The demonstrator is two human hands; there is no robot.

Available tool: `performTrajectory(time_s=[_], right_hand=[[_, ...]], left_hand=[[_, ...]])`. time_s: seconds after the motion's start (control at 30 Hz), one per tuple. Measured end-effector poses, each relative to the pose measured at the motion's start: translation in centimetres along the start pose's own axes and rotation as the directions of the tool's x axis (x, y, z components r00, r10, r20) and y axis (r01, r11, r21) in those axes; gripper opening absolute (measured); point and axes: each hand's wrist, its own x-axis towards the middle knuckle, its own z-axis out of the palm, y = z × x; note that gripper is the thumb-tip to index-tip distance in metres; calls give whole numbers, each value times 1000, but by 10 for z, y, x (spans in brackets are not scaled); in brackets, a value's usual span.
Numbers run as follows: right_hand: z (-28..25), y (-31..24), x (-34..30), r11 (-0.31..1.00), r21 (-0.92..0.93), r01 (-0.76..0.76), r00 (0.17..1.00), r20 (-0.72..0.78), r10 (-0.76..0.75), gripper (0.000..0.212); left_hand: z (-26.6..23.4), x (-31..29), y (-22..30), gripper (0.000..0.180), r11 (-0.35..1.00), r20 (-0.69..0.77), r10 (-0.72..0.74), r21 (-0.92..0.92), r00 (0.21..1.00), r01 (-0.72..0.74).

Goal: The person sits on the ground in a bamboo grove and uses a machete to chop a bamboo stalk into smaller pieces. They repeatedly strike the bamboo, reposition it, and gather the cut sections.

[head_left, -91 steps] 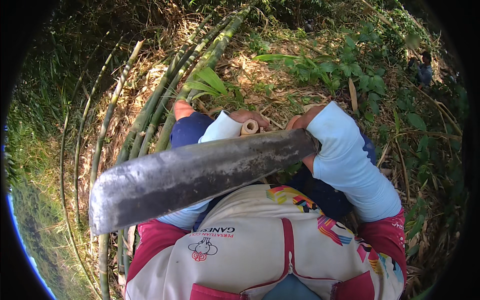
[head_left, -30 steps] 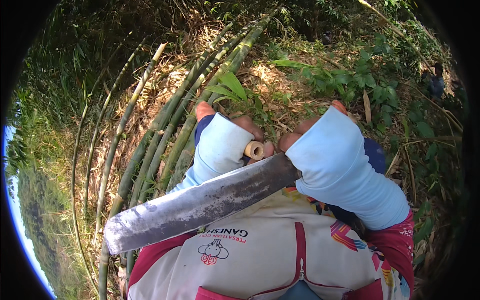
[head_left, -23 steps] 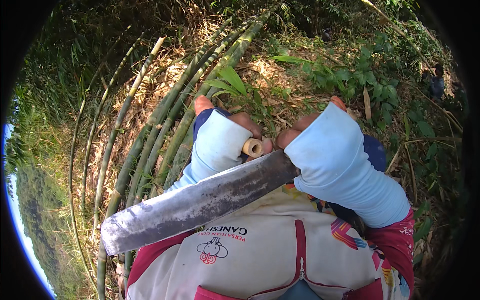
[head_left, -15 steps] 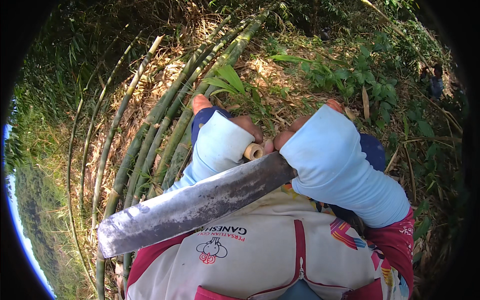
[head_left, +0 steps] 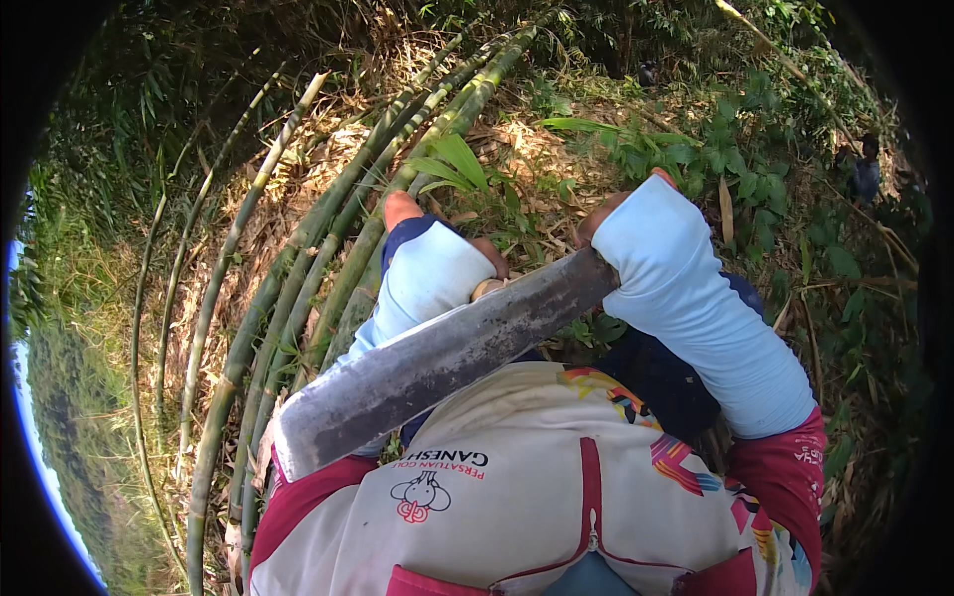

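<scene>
A long, wide machete (head_left: 437,358) with a dark, scratched blade lies slantwise across my front, its square tip low at the left. My right hand (head_left: 598,219) is closed at its base; the handle itself is hidden by the hand and the light blue sleeve. Beyond the blade, my left hand (head_left: 491,256) is mostly covered by its own sleeve, fingers curled by a pale round bamboo piece (head_left: 487,288). Only a bit of that piece shows above the blade's edge. The two hands are apart.
Several long green bamboo poles (head_left: 288,268) run beside me on the left, curving away to the far middle. Dry leaves and low green plants (head_left: 735,149) cover the ground. A person (head_left: 867,171) is at the far right, in shade.
My right hand has moved right and away from the left one, drawing the machete along. The blade now covers most of the pale bamboo piece, whose hollow end showed before.
</scene>
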Motion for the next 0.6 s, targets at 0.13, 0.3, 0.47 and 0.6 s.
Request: performTrajectory(time_s=[0.13,0.3,0.47,0.6], right_hand=[[14,67,-3,863,4,-504,836,-250,489,20],[8,87,-28,740,246,-626,702,-237,672,16],[-6,41,-20,810,357,-465,786,-254,563,20],[-26,7,-19,901,355,-251,915,-216,340,26]], left_hand=[[-21,-10,-20,16,345,555,588,486,588,-803],[-16,-4,-12,21,423,510,630,409,586,-809],[-15,27,-18,44,332,531,757,187,379,-925],[-9,32,-18,39,135,538,791,311,291,-941]])
